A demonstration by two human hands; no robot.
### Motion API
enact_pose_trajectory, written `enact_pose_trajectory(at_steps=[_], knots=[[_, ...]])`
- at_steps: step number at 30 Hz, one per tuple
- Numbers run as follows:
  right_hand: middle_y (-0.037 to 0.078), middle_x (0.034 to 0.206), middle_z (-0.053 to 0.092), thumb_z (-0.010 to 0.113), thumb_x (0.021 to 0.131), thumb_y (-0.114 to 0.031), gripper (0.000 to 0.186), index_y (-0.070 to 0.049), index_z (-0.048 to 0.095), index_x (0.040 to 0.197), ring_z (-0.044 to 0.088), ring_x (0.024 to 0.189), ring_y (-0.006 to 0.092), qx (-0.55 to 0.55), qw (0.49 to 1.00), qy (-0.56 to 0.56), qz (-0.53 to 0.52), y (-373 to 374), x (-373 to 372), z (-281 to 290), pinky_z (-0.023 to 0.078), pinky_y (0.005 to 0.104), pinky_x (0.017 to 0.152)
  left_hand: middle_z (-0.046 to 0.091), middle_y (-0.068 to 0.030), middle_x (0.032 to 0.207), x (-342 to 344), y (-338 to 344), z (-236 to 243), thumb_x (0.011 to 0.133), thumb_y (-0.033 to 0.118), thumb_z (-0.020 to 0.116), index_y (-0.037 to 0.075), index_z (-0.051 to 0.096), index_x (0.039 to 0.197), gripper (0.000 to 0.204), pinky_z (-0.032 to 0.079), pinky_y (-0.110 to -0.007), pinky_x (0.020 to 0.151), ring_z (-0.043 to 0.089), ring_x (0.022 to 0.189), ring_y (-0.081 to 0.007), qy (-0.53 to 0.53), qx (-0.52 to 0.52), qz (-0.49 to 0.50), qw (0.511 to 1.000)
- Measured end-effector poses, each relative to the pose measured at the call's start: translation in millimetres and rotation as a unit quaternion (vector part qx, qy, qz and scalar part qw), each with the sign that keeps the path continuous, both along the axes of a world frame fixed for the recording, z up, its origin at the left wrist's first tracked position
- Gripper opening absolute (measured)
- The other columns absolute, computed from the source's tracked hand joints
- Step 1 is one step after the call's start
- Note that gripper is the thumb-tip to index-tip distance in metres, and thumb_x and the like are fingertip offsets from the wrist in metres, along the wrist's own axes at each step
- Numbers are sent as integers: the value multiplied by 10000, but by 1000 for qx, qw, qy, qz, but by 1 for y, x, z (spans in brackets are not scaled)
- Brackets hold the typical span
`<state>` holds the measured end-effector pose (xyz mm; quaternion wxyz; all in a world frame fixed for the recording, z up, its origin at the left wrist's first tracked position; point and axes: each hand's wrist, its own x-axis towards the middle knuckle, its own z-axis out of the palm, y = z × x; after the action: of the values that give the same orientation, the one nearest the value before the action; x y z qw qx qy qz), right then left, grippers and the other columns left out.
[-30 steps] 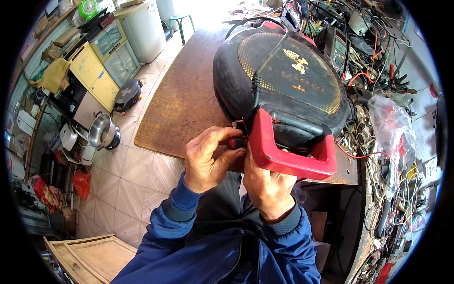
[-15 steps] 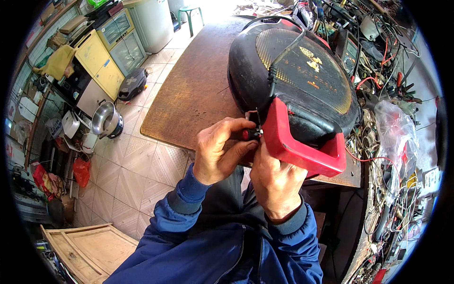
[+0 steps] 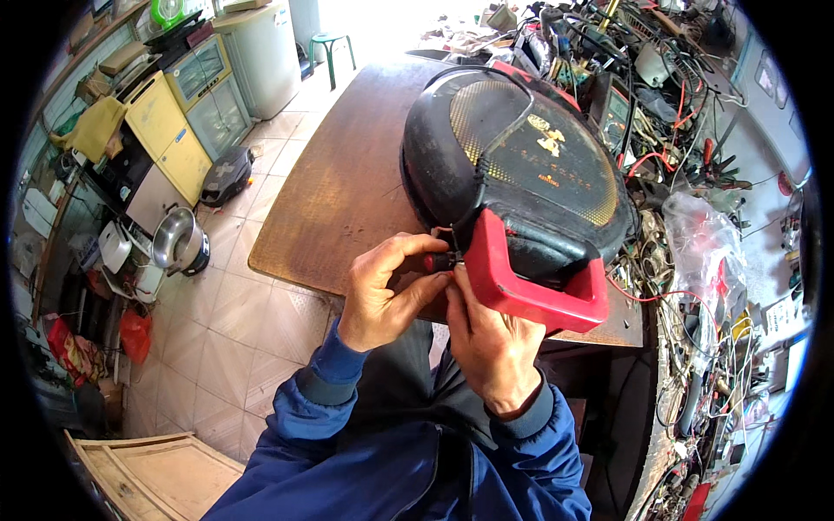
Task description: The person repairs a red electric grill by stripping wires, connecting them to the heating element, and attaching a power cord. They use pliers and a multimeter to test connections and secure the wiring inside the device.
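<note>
At the near-left side of the black appliance [image 3: 521,148], just beside its red handle [image 3: 539,304]: a small red-and-black part [image 3: 437,260], held off the surface. Left hand [image 3: 378,291] has it in a narrow pinch, thumb below, index finger above. Right hand [image 3: 495,343] at the near side of the appliance, under the left arm of the handle; thumb and forefinger reach close to the part, other fingers partly hidden behind the handle. Contact with part or handle, and how far that grip is open: cannot tell. Appliance lies on a brown wooden table [image 3: 317,182], handle toward the person, near the table's near edge; dark cord [image 3: 519,117] looped over its lid. Left of the appliance, wood surface runs broadly to a rounded corner; most room on this side. Beyond that edge, further left of the appliance, tiled floor [image 3: 234,300] with a metal pot [image 3: 176,241] and a dark case [image 3: 228,177]. Right of the appliance, tight: a meter [image 3: 616,113], tangled wires, pliers and a clear plastic bag [image 3: 702,233] crowd its flank.
</note>
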<state>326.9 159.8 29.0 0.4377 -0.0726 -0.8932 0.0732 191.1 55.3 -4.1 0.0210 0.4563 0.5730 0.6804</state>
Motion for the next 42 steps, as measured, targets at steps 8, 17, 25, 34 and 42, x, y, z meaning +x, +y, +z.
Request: enact_pose_trajectory(at_steps=[8, 17, 25, 34, 42], knots=[[117, 719, 664, 831, 778, -3, 212, -3, 722, 959, 621, 564, 267, -116, 990, -15, 72, -13, 38, 32, 485, 351, 544, 708, -68, 1077, 0, 0, -6, 926, 108, 789, -24, 657, 1218, 347, 547, -277, 835, 666, 956, -121, -28, -13, -8, 999], [35, 834, 644, 639, 1019, -250, 295, 41, 681, 1048, 542, 670, 121, -277, 919, 194, -203, 105, 107, 27, 460, 275, 627, 629, -183, 1331, -33, 3, 24, 1035, 301, 610, -47, 551, 1401, 509, 449, -352, 1096, 580, 1270, -223, -122, 20, 82, 989], [-4, 828, 659, 599, 1029, -525, 602, 58, 746, 1066, 505, 716, 73, -481, 867, 44, -123, 231, 45, 9, 385, 257, 623, 491, -240, 1517, -116, 80, 40, 1050, 554, 539, -115, 388, 1521, 832, 332, -344, 1194, 451, 1428, -285, -143, -92, -11, 985], [122, 849, 736, 656, 977, -555, 663, 94, 750, 1074, 625, 816, 140, -438, 889, 93, -92, 239, 42, -8, 510, 319, 765, 554, -157, 1458, -98, 82, 48, 1103, 457, 459, -78, 497, 1456, 642, 357, -345, 1162, 498, 1357, -232, -39, -56, 35, 997], [45, 822, 701, 727, 969, -454, 561, 104, 765, 1006, 573, 749, 100, -475, 861, 175, -56, 243, 34, -4, 471, 267, 680, 514, -202, 1504, -89, 81, 61, 1097, 537, 422, -107, 453, 1480, 750, 309, -354, 1198, 451, 1416, -248, -16, -108, 67, 992]])
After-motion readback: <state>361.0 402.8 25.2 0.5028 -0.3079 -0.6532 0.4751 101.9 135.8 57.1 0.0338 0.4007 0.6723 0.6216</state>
